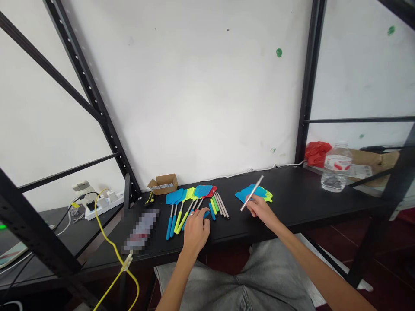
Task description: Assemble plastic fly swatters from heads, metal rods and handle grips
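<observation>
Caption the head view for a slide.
Right hand holding a silvery rod, left hand beside colorful fly swatters on a black table.

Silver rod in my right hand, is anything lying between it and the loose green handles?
Yes: the loose metal rods lie on the black table, between the green handles and your right hand, which holds the silver rod.

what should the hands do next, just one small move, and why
Probably pick up the blue handle at the left hand: the right hand holds a metal rod with no handle fitted, while the assembled swatters lying nearby show rods with handles on. Whether the left hand grips that handle is hard to tell.
</observation>
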`<state>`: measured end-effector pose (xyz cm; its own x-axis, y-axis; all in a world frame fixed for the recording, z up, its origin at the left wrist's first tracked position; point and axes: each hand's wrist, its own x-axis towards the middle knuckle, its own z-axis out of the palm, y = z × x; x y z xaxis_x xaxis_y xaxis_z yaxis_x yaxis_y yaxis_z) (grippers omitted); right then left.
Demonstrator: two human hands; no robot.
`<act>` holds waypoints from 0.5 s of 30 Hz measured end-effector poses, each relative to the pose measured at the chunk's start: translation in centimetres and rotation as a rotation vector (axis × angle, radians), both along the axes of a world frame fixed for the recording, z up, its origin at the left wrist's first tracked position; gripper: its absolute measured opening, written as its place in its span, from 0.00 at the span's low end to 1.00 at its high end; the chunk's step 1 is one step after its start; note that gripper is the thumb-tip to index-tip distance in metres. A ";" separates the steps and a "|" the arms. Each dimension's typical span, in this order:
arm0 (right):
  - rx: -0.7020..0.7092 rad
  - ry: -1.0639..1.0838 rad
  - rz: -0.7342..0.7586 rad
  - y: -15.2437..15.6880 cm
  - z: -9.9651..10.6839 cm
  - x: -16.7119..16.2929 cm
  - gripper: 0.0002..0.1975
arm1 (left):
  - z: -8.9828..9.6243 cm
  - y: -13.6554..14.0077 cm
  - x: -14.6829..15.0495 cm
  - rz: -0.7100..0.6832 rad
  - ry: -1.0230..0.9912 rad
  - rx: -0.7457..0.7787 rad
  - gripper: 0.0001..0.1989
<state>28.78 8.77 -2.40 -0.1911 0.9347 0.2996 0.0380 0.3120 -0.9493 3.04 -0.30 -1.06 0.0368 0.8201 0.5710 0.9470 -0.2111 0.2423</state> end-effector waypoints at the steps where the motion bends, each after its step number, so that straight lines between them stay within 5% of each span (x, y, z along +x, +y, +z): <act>1: -0.002 0.035 0.012 -0.1 0.1 0.0 0.04 | 0.1 -0.1 0.1 0.006 -0.001 0.007 0.16; 15: -0.105 0.214 0.082 -0.5 0.8 0.5 0.18 | 0.2 0.0 0.2 -0.010 0.098 0.037 0.16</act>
<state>29.25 8.24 -1.59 -0.2099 0.9471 0.2429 -0.1886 0.2045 -0.9605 3.29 -0.29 -0.84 0.1024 0.7979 0.5940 0.9635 -0.2281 0.1404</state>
